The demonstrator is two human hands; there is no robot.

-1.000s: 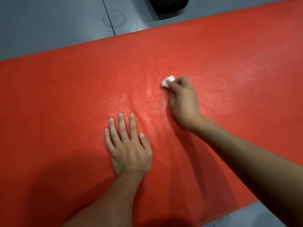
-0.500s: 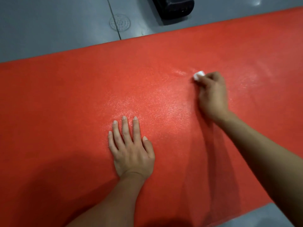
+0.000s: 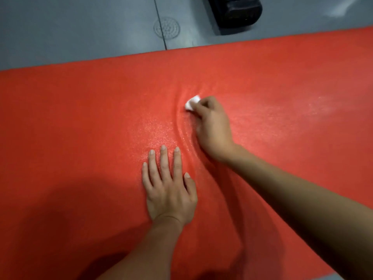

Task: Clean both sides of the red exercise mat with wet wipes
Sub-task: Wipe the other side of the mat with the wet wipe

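The red exercise mat point(image 3: 76, 122) lies flat across the grey floor and fills most of the view. My left hand point(image 3: 168, 186) rests palm down on it with straight fingers, near the middle. Just beyond and to the right, my right hand point(image 3: 214, 128) grips a small wadded white wet wipe point(image 3: 192, 102) and presses it onto the mat. The mat bunches into curved ripples just left of the wipe, between my two hands. A damp sheen shows on the mat around both hands and out to the right.
Grey floor point(image 3: 80, 33) runs beyond the mat's far edge, with a round drain cover point(image 3: 166, 27) and a floor seam. A black object point(image 3: 234, 11) stands on the floor at the top, close to the mat's far edge.
My right hand swept the wipe to the right, then back left toward the middle, wrinkling the mat. My left hand stayed pressed in place.
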